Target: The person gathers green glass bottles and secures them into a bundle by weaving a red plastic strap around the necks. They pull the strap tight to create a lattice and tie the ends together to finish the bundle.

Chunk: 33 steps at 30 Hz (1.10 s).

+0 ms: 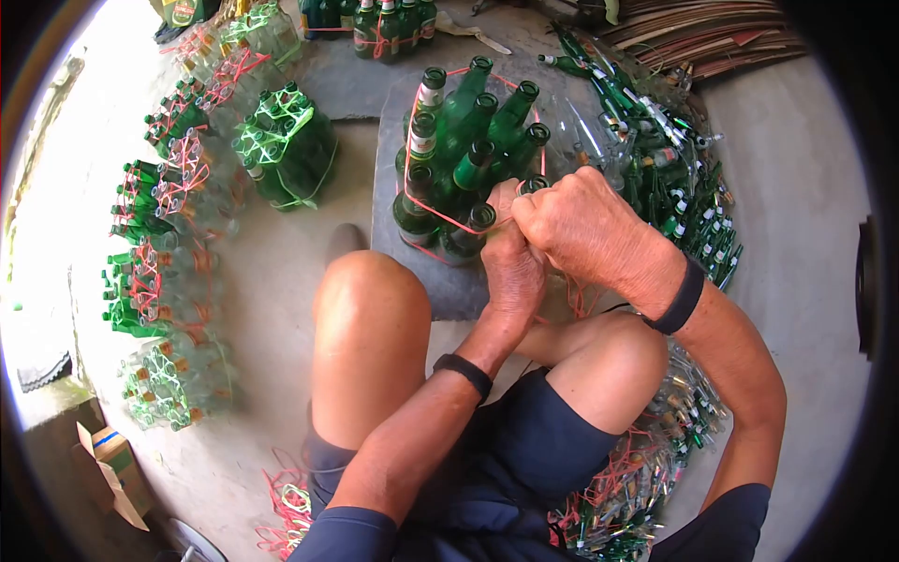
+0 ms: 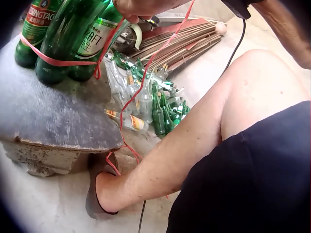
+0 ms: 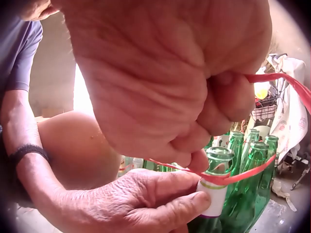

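The gray counter (image 1: pixel 391 178) stands low in front of me, its near edge just beyond my bent knees and its left edge facing a strip of bare floor (image 1: pixel 281 300). The green bottles (image 1: pixel 465 112) stand upright near the front of it, packed together.

My left knee (image 1: pixel 370 304) and right knee (image 1: pixel 623 361) flank my forearms and limit how low they can swing. To the left, a green bundle (image 1: pixel 281 159) stands nearest, with a row of tied bottles (image 1: pixel 173 197) beyond it. To the right, a heap of loose bottles (image 1: pixel 655 159) spreads over the floor, near a stack of flat sheets (image 1: pixel 702 37).

The red string (image 3: pixel 245 174) loops round the bottle necks, with another red band lower down. My right fingers (image 1: pixel 590 225) are curled tight, pinching string above the nearest necks. Below them, my left fingers (image 1: pixel 515 272) reach in, thumb touching the white label (image 3: pixel 212 200) on one neck; I cannot tell whether they pinch string too.
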### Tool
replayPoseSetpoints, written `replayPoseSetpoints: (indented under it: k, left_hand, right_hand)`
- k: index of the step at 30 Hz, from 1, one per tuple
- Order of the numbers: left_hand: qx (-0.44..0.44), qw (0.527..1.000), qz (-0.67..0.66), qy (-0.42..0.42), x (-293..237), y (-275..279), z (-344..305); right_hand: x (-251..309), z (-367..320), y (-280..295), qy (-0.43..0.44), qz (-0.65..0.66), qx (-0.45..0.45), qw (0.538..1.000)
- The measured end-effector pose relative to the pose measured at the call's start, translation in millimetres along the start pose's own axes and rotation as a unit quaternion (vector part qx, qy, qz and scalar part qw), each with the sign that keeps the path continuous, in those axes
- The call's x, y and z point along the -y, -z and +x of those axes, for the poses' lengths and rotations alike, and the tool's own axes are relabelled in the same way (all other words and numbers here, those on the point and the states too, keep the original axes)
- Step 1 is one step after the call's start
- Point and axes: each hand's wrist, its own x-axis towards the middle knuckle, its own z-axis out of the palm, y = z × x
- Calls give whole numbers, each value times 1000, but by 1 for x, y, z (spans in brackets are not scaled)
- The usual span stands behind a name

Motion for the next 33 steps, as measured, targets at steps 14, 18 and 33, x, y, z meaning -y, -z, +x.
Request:
replayPoseSetpoints:
  k: [14, 18, 33]
  left_hand:
    - [-13, 999, 12, 37, -14, 4, -4]
    - [-62, 997, 1, -34, -20, 2, 6]
    - [-57, 996, -3, -74, -19, 3, 12]
  right_hand:
    - [-22, 32, 18, 85, 6, 69, 994]
    - [-35, 46, 16, 81, 6, 68, 994]
    - [-71, 59, 7, -9, 187, 123, 975]
